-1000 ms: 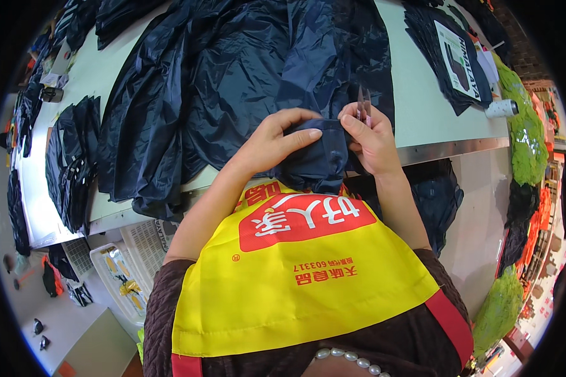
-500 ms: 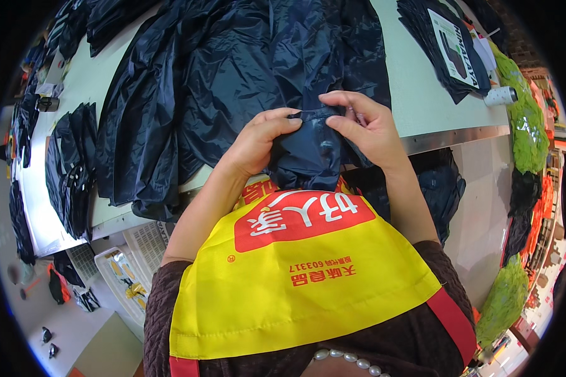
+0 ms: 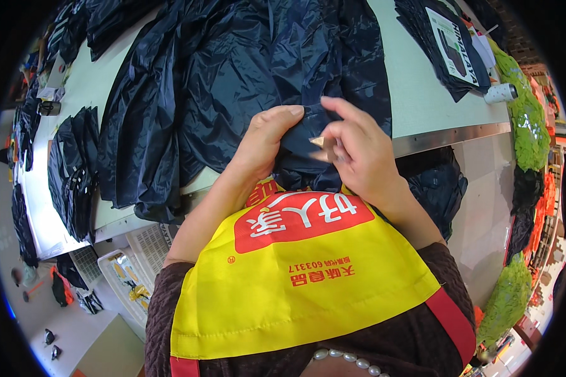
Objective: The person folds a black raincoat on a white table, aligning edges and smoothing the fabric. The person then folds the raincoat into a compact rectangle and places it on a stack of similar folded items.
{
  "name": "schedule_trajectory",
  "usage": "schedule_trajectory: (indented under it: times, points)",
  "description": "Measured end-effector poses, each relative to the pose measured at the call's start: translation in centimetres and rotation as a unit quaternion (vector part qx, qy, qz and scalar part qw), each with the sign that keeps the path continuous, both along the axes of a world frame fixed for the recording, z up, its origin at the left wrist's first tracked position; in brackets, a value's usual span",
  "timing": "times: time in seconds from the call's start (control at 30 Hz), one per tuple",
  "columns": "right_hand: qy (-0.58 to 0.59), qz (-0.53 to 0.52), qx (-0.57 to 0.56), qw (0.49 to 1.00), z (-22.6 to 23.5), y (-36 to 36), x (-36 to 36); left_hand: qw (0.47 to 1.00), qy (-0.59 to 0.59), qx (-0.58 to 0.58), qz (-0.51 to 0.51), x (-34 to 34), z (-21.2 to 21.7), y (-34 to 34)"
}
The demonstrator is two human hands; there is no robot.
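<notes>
Beyond the fingers spread a glossy, crinkled navy garment of thin fabric, its near part pinched by the closed fingers and thumb of the left hand, while the right hand, index finger stretched out, curled around blurred, pointed metal snips and hid some of the cloth. To the right of the fingers, on the smooth pale tabletop, sat a fanned stack of flat dark pieces and a white cylindrical spool; well to their left lay a pile of folded black fabric, and just below them bulged a yellow-and-red apron.
</notes>
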State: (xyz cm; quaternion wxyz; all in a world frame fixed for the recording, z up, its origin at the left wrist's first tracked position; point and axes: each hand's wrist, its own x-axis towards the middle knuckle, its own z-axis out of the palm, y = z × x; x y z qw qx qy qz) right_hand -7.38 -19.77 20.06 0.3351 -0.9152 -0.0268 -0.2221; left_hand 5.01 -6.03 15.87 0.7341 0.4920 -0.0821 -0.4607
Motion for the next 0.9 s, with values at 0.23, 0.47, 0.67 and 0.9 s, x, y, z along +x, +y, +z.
schedule_trajectory:
  times: [0.23, 0.47, 0.67, 0.9]
  points:
    - [0.024, -0.017, 0.154, 0.988, 2.0, -2.5, -0.8, 0.999, 0.009, -0.005, -0.031, 0.0, 0.4, 0.5]
    - [-0.043, -0.033, -0.001, 0.999, -1.4, -2.3, 1.3, 0.996, -0.049, 0.006, -0.068, -0.2, 0.3, 0.4]
    - [-0.113, -0.062, -0.133, 0.983, -2.2, -1.9, 1.4, 0.997, -0.052, 0.029, -0.048, -0.4, 1.3, -0.1]
    - [-0.142, -0.087, -0.189, 0.968, -2.4, -1.6, 1.4, 0.999, -0.012, 0.037, -0.015, -0.9, 1.7, -0.5]
